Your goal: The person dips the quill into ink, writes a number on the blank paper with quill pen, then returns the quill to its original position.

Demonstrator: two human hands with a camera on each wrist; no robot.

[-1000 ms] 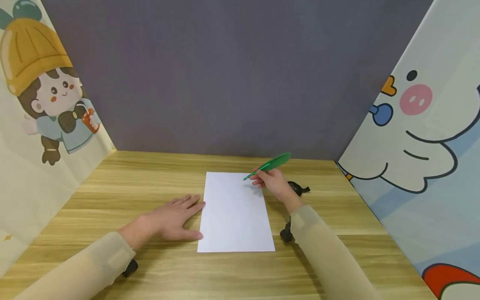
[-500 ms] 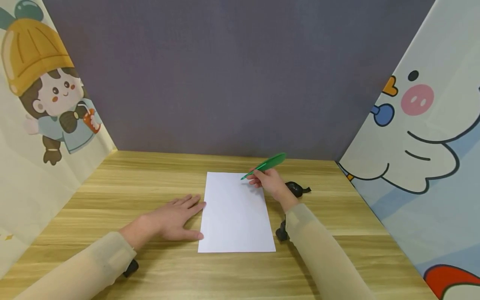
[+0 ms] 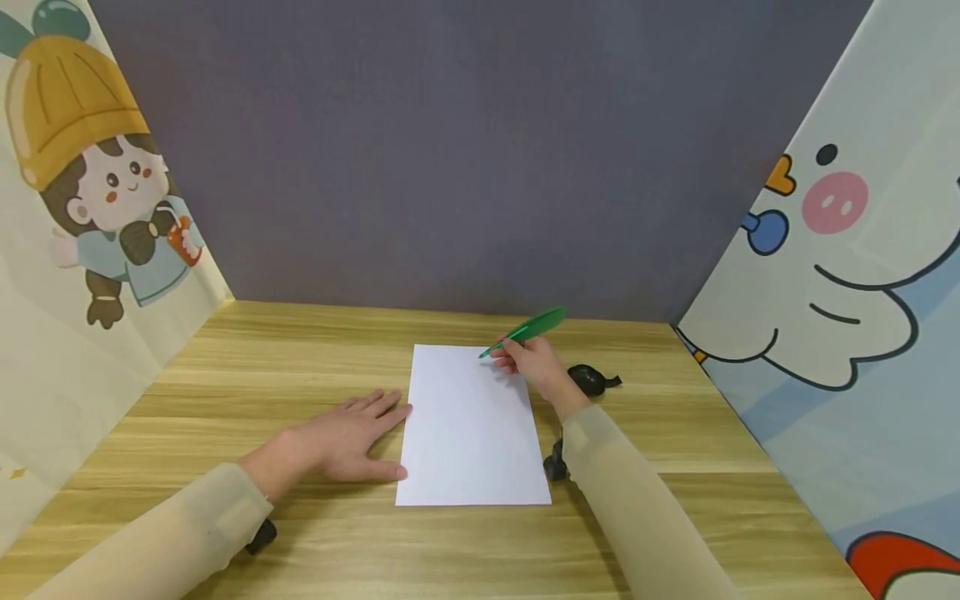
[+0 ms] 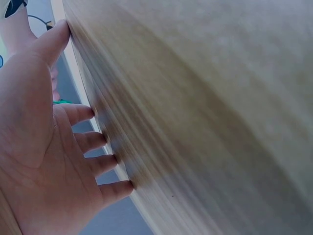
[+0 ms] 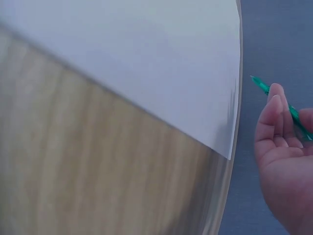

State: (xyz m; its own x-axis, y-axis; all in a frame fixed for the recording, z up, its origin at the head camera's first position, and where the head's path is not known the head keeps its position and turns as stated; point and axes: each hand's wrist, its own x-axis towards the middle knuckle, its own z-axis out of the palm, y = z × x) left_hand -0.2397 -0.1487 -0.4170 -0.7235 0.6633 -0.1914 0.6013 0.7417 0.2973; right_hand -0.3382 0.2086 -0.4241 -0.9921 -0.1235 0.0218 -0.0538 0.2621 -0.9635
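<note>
A white sheet of paper [image 3: 468,442] lies on the wooden table, with no marks visible on it. My right hand [image 3: 528,364] pinches a green feather pen [image 3: 542,323] over the sheet's upper right part. Its tip points left and down, and the feather end leans up to the right. In the right wrist view the pen [image 5: 295,115] sits between thumb and fingers, the nib raised off the sheet. My left hand [image 3: 352,437] is spread palm down, its thumb and a fingertip on the sheet's left edge. The left wrist view shows these fingers [image 4: 90,141] stretched out, fingertips on the surface.
A black rounded object with a short tail [image 3: 587,380] lies on the table just right of my right wrist, partly hidden by it. A grey panel [image 3: 450,167] stands behind the table [image 3: 300,350]. Cartoon-printed panels [image 3: 885,275] rise at both sides.
My right hand and the feather pen have slid slightly left over the sheet, the nib a touch farther up. The left hand and the paper have stayed put.
</note>
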